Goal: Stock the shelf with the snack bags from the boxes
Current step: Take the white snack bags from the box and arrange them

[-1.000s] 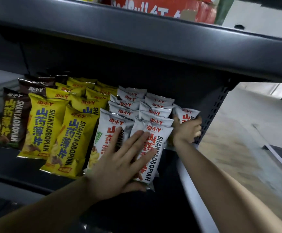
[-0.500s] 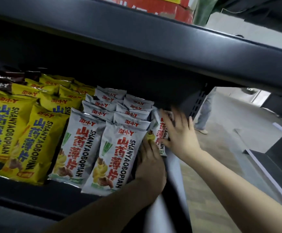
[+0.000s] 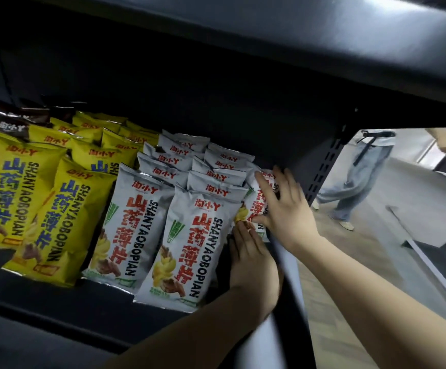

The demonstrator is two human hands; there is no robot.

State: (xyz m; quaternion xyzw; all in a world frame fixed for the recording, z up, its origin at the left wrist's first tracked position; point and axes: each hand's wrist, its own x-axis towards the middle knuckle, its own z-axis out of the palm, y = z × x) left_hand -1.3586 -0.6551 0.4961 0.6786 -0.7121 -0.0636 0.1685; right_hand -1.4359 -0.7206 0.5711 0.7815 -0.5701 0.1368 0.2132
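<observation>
Silver-white foil is the story in the head view: the white snack bags lean back in neat rows on the dark shelf, right of the yellow bags, with a few brown bags at the far left. The last white bag stands at the right end of the white rows, and both hands are on it. The right hand lies flat on its face with fingers spread and straight, pressing rather than grabbing; I'd guess that's to tip it back to match its neighbours. The left hand reaches up to the bag's bottom corner, fingertips touching it, but I honestly can't tell if it's pinching or just nudging. It probably steadies the base so the bag doesn't slide off. Room is tight there: the bag sits right beside the shelf's pale end edge, the slotted upright is just behind, and the upper shelf hangs low overhead. A bare dark strip runs along the front, so bags could come forward. Somebody in baggy jeans is walking in the aisle beyond, well apart.
</observation>
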